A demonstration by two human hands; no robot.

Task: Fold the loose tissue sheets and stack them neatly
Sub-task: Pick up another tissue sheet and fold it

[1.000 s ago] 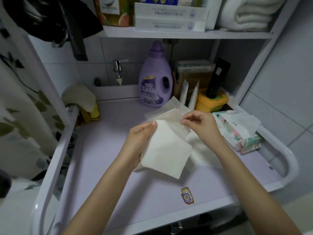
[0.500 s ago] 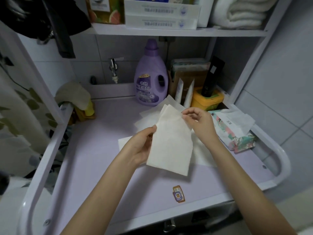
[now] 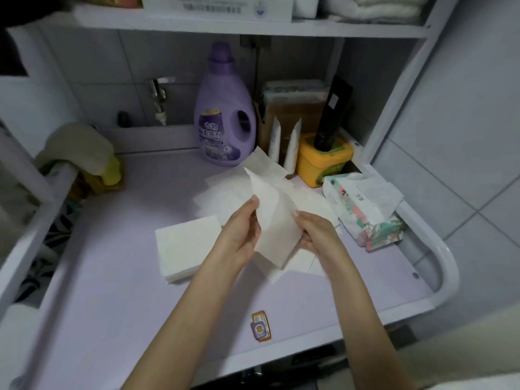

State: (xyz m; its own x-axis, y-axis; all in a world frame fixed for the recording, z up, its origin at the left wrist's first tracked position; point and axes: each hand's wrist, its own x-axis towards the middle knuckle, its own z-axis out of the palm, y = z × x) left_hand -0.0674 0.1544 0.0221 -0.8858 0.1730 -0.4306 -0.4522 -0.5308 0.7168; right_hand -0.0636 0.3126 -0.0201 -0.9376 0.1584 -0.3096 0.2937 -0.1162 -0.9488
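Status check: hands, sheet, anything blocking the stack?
Left hand and right hand both pinch one tissue sheet, lifted. Folded stack lies to their left, nothing lying on it. Loose sheets lie behind.

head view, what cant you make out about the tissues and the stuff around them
Head view:
- Folded stack: sheet count too fine to tell; part of its right edge is behind the left hand.
- Loose sheets: number unclear, overlapped and partly covered by the held sheet.
- Right hand: fingers hidden behind the held sheet.
- Shelf box: cut off by the top edge, print blurred.
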